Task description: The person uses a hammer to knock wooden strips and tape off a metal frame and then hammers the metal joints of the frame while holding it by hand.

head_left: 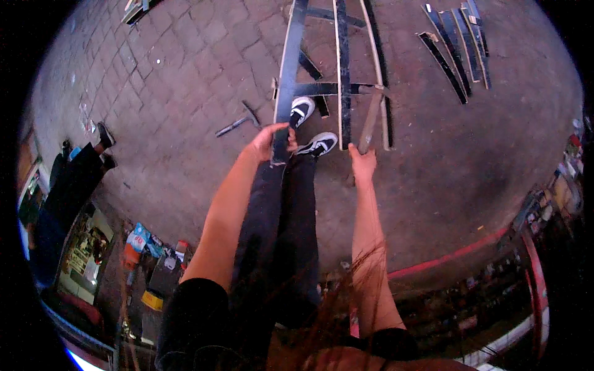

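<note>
A frame of long dark wooden slats point(343, 68) joined by crosspieces reaches from in front of me to the top of the view. My left hand point(272, 141) is closed around the near end of its leftmost slat point(289, 68). In my right hand point(363, 162) is the wooden handle of a hammer point(371, 114). The hammer's head lies over the near crosspiece point(322, 89), by the rightmost slat point(380, 68); whether it touches the wood I cannot tell. My shoes point(318, 144) stand under the frame's near end.
Another hammer point(238, 123) lies on the paving left of the frame. Several loose dark slats point(461, 49) lie at the far right. A person in dark clothes point(68, 191) is at the left edge. Bags and boxes point(139, 244) stand at the lower left, beside a yellow item point(152, 300).
</note>
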Demonstrator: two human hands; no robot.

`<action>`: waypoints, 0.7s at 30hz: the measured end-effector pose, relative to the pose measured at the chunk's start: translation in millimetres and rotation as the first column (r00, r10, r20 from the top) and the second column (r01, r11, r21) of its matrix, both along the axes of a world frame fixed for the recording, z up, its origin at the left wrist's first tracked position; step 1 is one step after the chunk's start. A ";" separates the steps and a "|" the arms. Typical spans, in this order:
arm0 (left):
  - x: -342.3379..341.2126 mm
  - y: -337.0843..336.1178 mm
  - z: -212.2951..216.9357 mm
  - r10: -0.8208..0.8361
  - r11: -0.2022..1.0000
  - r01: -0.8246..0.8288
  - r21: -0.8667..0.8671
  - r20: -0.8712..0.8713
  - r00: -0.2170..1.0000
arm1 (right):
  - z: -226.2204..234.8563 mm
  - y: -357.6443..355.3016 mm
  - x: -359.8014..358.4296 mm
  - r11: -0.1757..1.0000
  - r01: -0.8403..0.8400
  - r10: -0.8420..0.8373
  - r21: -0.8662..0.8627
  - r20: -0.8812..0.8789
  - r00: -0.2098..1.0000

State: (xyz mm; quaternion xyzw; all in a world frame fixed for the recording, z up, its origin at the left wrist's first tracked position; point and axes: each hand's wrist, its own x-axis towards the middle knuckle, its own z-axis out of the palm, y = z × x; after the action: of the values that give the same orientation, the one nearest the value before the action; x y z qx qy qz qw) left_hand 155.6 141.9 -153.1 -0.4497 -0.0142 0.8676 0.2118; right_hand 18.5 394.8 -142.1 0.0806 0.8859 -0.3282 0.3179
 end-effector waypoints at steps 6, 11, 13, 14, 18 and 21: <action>-31.3 51.9 -3.5 -0.221 0.946 0.242 -0.217 0.114 0.969 | 17.2 5.1 0.7 0.887 0.453 -0.378 -0.090 0.422 0.824; -36.4 61.7 -5.8 -0.166 0.953 0.211 -0.216 0.209 0.964 | 35.7 0.2 -9.9 0.895 0.439 -0.353 -0.083 0.471 0.808; -37.9 64.3 -4.9 -0.162 0.952 0.210 -0.223 0.217 0.963 | 39.3 -1.7 -13.5 0.891 0.447 -0.359 -0.084 0.474 0.804; -38.5 66.5 -4.6 -0.152 0.956 0.198 -0.215 0.210 0.966 | 40.1 -2.2 -15.4 0.890 0.449 -0.362 -0.081 0.472 0.804; -40.6 75.1 -3.2 -0.153 0.944 0.208 -0.255 0.220 0.963 | 41.4 -3.3 -28.8 0.863 0.494 -0.393 -0.105 0.474 0.788; -43.1 78.3 -2.3 -0.156 0.943 0.214 -0.254 0.230 0.961 | 45.3 -4.4 -46.0 0.804 0.562 -0.409 -0.195 0.504 0.761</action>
State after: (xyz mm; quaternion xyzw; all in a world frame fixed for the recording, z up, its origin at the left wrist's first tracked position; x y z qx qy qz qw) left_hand 112.6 220.2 -155.4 -0.5619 0.1275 0.7857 0.2251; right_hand -27.5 390.3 -96.8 0.3271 0.6690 -0.5188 0.4199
